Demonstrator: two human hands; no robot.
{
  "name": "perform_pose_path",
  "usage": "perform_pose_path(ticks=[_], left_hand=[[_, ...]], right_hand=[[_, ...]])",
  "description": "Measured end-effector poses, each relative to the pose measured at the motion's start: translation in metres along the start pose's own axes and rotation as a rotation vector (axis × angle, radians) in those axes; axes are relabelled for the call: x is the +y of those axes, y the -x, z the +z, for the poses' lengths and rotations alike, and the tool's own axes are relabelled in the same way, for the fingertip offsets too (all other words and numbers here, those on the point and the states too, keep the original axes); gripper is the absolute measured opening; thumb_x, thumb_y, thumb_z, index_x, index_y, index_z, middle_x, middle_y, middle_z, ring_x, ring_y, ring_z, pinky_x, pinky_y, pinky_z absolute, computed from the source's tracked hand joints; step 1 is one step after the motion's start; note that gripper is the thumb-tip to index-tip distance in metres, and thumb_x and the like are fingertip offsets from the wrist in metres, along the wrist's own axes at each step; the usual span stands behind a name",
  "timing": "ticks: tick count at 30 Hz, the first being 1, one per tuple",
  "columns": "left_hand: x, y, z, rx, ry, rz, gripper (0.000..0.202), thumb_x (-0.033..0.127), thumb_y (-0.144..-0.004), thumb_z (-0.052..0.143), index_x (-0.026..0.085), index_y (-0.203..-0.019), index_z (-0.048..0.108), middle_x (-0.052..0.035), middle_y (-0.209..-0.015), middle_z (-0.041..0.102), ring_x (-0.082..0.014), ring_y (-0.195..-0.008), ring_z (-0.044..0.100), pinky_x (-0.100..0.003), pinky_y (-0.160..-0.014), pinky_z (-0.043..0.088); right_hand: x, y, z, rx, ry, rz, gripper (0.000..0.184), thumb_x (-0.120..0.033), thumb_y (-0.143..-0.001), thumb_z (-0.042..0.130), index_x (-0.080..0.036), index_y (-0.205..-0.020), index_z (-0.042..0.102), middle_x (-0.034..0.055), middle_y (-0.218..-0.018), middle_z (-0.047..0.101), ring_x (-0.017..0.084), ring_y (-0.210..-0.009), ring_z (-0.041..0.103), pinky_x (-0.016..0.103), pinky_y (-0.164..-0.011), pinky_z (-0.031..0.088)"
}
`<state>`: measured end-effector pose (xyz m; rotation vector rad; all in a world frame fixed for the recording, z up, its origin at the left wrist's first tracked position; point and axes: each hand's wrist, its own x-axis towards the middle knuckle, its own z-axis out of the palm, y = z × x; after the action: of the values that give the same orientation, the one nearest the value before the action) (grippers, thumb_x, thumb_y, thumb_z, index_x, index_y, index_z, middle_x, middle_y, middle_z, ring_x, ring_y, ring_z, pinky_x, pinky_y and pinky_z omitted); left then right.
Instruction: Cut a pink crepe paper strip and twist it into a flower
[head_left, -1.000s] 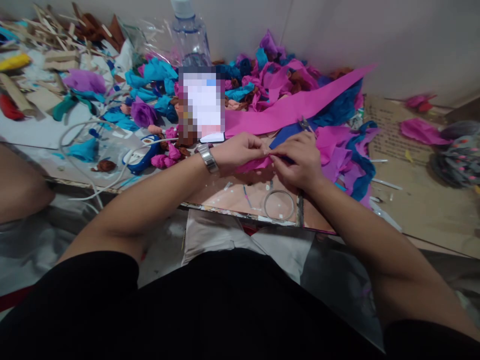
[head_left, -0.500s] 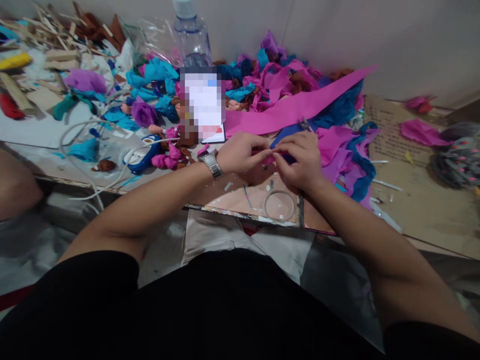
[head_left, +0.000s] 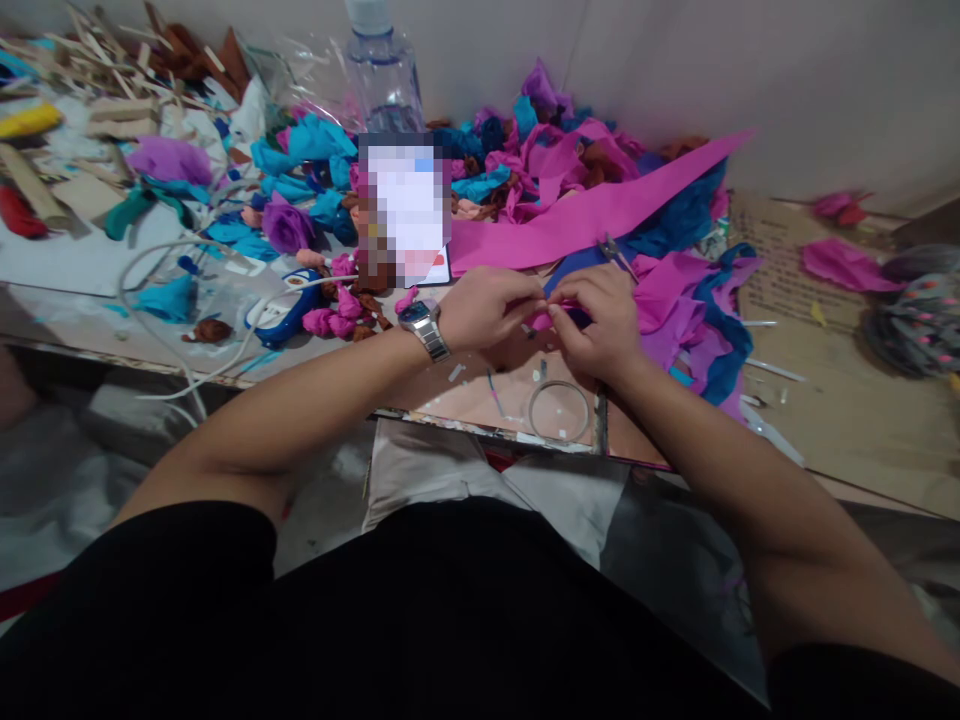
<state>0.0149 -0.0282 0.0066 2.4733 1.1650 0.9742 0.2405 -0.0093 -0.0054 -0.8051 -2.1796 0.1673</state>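
Observation:
My left hand (head_left: 491, 308), with a metal-band watch (head_left: 424, 328) on the wrist, is closed in a pinch. Its fingertips meet those of my right hand (head_left: 606, 322), also closed, over a small piece of pink crepe paper (head_left: 541, 320). Fingers hide most of that piece. Just behind them lies a long pink crepe paper strip (head_left: 570, 222), its left end by a phone (head_left: 409, 210) whose screen is blurred. Beside my right fingers are a small pair of metal-tipped snips (head_left: 611, 248) and blue paper (head_left: 577, 265). A clear tape roll (head_left: 559, 411) lies below the hands.
A plastic bottle (head_left: 384, 75) stands behind the phone. Crumpled crepe paper flowers (head_left: 289, 222) cover the table's back. A white cable (head_left: 225, 365) loops by a blue device (head_left: 281, 312). Wooden sticks (head_left: 97, 60) are piled at far left; cardboard (head_left: 847, 370) lies right.
My left hand has turned slightly and its fingers have shifted at the pinch, with less of the pink piece showing between the hands. Another person's limb at the left edge has moved mostly out of view.

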Motion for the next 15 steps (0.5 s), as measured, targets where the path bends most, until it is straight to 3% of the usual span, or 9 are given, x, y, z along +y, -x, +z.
perform_pose_path(ticks=[9,15], left_hand=[[-0.0006,0.0002,0.0053,0.012,0.033,0.007,0.027,0.035,-0.104,0.057,0.022,-0.098,0.08,-0.0056,-0.09,0.079,-0.0179,-0.082,0.07,-0.031,-0.077,0.046],[-0.0032,-0.0003,0.0065,0.02,0.016,0.026,0.03,0.043,-0.103,0.062,0.021,-0.095,0.08,-0.0065,-0.089,0.08,-0.0182,-0.08,0.07,-0.031,-0.074,0.045]], right_hand=[[-0.0025,-0.0004,0.001,-0.042,0.011,0.016,0.015,-0.037,-0.1,0.056,-0.025,-0.094,0.063,0.0074,-0.102,0.075,0.029,-0.101,0.065,0.05,-0.095,0.043],[-0.0046,-0.0002,0.0009,-0.061,0.035,0.03,0.01,-0.033,-0.099,0.056,-0.025,-0.094,0.061,0.008,-0.101,0.073,0.029,-0.101,0.063,0.049,-0.093,0.042]])
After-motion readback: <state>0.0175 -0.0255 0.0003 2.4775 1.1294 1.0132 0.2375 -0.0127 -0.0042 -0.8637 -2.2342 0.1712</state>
